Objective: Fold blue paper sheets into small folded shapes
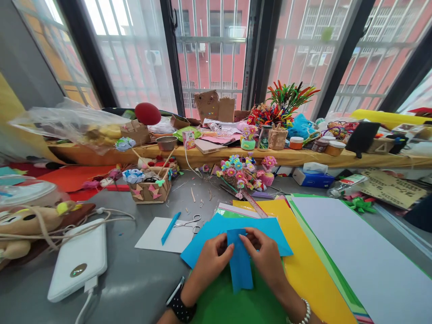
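Between my hands hangs a narrow strip of blue paper [240,265], held upright by its top part. My left hand [215,254] pinches its left edge between thumb and fingers. On the opposite edge, my right hand [263,253] pinches it near the top corner. Behind them lies a larger blue sheet [205,238], over green paper [216,303] and yellow paper [303,256]. To the left, a pair of small scissors [189,221] and a rolled or folded blue paper piece [170,228] rest on a white sheet [151,238].
A white power bank [81,261] with cables lies at left beside a plush toy [30,225]. A decorated cardboard box [151,191] and fluffy craft flowers [239,173] stand farther back. White and green sheets [357,238] are stacked at right, near a tissue pack [312,176].
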Tool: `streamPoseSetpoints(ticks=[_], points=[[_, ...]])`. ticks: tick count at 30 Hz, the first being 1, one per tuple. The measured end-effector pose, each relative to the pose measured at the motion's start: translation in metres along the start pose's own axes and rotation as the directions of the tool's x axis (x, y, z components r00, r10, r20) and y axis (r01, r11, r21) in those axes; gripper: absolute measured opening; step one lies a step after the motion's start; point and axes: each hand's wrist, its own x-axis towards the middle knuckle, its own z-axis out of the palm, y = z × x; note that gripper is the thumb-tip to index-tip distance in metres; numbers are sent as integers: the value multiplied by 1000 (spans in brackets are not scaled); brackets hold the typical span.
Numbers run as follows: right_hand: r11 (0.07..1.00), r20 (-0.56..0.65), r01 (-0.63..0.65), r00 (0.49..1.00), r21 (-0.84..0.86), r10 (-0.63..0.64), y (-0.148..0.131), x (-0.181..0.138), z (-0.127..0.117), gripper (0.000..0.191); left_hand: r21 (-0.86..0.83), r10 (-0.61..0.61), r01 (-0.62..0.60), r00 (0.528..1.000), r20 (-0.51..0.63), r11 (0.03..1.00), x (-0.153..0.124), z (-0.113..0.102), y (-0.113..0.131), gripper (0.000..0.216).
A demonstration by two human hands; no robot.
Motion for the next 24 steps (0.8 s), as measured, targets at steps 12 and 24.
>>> streamPoseSetpoints(ticks=[12,24], points=[[985,-3,162,987,-67,-162,4,-2,0,21,40,-40,43,997,-70,998,2,3,-4,29],[956,-20,247,967,-162,-253,4,-4,-1,17,108,6,8,991,-132,994,-4,6,6,32]])
